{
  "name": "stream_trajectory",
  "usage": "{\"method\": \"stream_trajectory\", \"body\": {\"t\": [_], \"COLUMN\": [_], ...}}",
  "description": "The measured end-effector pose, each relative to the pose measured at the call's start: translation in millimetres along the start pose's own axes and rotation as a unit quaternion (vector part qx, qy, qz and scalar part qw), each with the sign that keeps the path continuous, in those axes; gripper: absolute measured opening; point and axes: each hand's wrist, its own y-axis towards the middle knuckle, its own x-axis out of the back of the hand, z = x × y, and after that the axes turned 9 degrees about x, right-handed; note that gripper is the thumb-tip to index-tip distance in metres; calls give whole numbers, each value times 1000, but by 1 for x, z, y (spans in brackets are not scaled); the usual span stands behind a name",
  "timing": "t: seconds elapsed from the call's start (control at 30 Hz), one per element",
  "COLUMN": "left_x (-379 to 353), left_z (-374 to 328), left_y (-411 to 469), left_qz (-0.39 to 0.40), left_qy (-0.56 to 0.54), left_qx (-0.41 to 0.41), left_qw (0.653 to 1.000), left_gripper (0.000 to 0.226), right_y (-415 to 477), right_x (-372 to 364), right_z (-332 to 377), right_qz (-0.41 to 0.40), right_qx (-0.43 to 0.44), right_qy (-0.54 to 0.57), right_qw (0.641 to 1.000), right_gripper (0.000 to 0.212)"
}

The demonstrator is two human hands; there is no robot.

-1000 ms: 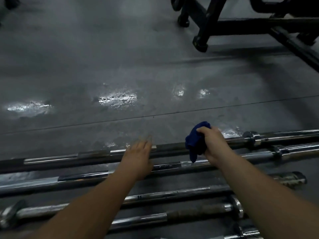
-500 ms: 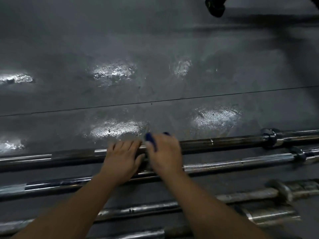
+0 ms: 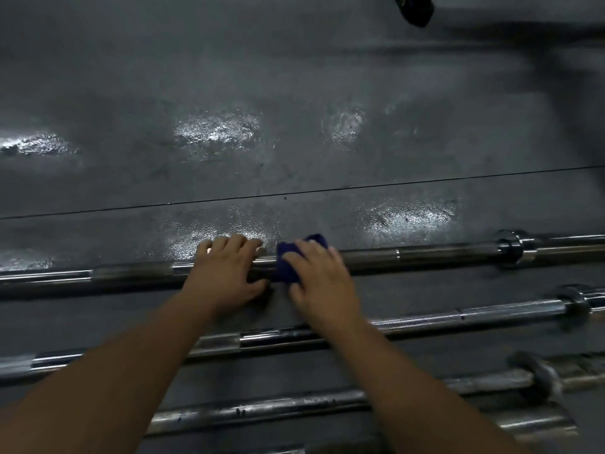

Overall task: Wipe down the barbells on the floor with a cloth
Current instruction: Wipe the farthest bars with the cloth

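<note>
Several steel barbells lie side by side across the dark floor. The farthest barbell (image 3: 425,256) runs left to right under both my hands. My left hand (image 3: 226,273) rests on its shaft with the fingers curled over the far side. Right beside it, my right hand (image 3: 319,278) grips a dark blue cloth (image 3: 286,262) wrapped around the same shaft; most of the cloth is hidden under my fingers. A second barbell (image 3: 491,317) passes under my forearms, and a third (image 3: 262,409) lies nearer to me.
A grey rubber floor (image 3: 294,142) with shiny patches and a thin seam stretches beyond the bars. The black foot of a machine (image 3: 414,8) stands at the top right. Barbell collars (image 3: 509,247) sit at the right end.
My right hand has brought the cloth down onto the farthest bar and slid left to meet my left hand, which now holds that bar. The view has tilted downward.
</note>
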Motion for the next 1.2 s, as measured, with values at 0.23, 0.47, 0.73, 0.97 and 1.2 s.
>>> {"method": "stream_trajectory", "body": {"t": [0.23, 0.47, 0.73, 0.97, 1.2], "left_x": [4, 6, -2, -15, -18], "left_z": [0, 0, -1, -14, -30], "left_y": [25, 28, 6, -28, -70], "left_qz": [13, -6, -11, -49, -57], "left_qy": [9, 2, -3, -24, -80], "left_qx": [7, 11, -6, 28, 66], "left_qw": [1000, 1000, 1000, 998, 993], "left_gripper": [65, 58, 60, 66, 64], "right_y": [-8, -1, 17, -10, -12], "right_x": [27, 50, 15, 27, 15], "right_z": [-57, -79, -8, -41, 1], "right_qz": [-112, -106, -44, -155, -44], "right_qx": [-234, -250, -17, -282, -62], "right_qy": [36, 51, 39, 60, 73], "right_qw": [965, 961, 998, 945, 994], "right_gripper": [27, 32, 28, 13, 16]}}
